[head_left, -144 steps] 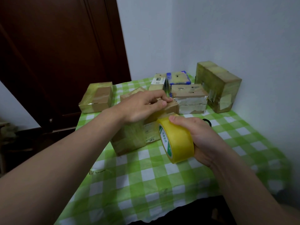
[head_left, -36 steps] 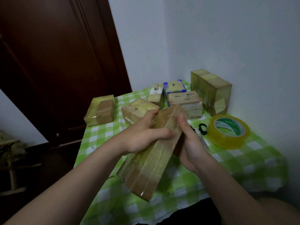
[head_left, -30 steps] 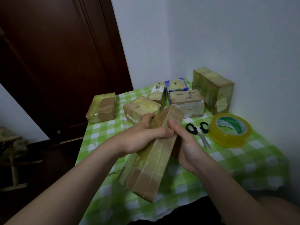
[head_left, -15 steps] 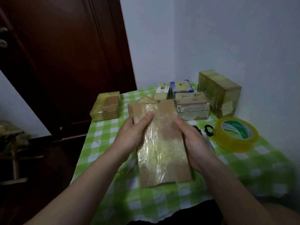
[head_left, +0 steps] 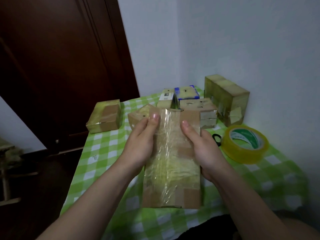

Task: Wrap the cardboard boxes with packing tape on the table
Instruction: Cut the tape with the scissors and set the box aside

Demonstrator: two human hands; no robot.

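A person holds a long box in front of the body, over the near part of the table, which is covered by a green and white checked cloth; the box lies lengthwise away from the person, its broad brown face up, with a strip of clear yellowish tape running down the middle and more tape across it; it seems to be lifted a little off the cloth, though its own bulk hides the underside. The left hand grips the left edge, thumb laid flat on the taped face and fingers curled out of sight round the side; the right hand grips the right edge the same way, thumb on top near the middle. A roll of yellow tape lies flat on the cloth to the right of the right hand, and the black handle of a pair of scissors shows between the roll and that hand. Farther back stand other wrapped boxes: a squat box at the left edge of the table; a tilted box just behind the left thumb; a labelled small box and a blue-edged box near the wall; a flat box in front of those; a tall box in the right corner; a dark wooden door fills the left.
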